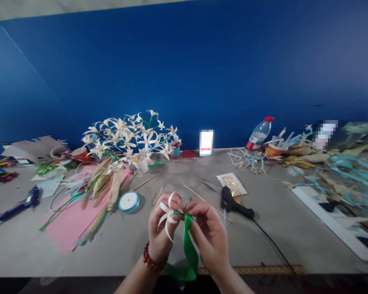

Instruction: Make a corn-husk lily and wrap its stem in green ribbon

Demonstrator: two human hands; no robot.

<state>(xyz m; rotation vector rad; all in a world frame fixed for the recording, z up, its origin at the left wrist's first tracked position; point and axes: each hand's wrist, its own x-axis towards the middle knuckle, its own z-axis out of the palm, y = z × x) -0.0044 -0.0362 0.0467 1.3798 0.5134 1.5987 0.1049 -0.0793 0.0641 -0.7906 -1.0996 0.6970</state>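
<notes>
Near the front of the table, my left hand (162, 222) pinches a cream-white flower (168, 216) with long narrow petals at its base; a beaded bracelet circles that wrist. Close beside it, my right hand (210, 228) is closed on a green ribbon (188, 245) at the flower's stem end. The ribbon hangs in a loop between my hands toward the table edge. The stem itself is mostly hidden by my fingers. A spool of light blue ribbon (129, 202) lies left of my hands, and a black glue gun (236, 204) rests to the right.
A bunch of similar white flowers (129, 136) stands at the back left. Pink paper (70, 224) with dried husks (113, 188) lies left, beyond it a blue glue gun (18, 208). At right are a power strip (328, 224), a bottle (259, 134) and a cup (274, 151).
</notes>
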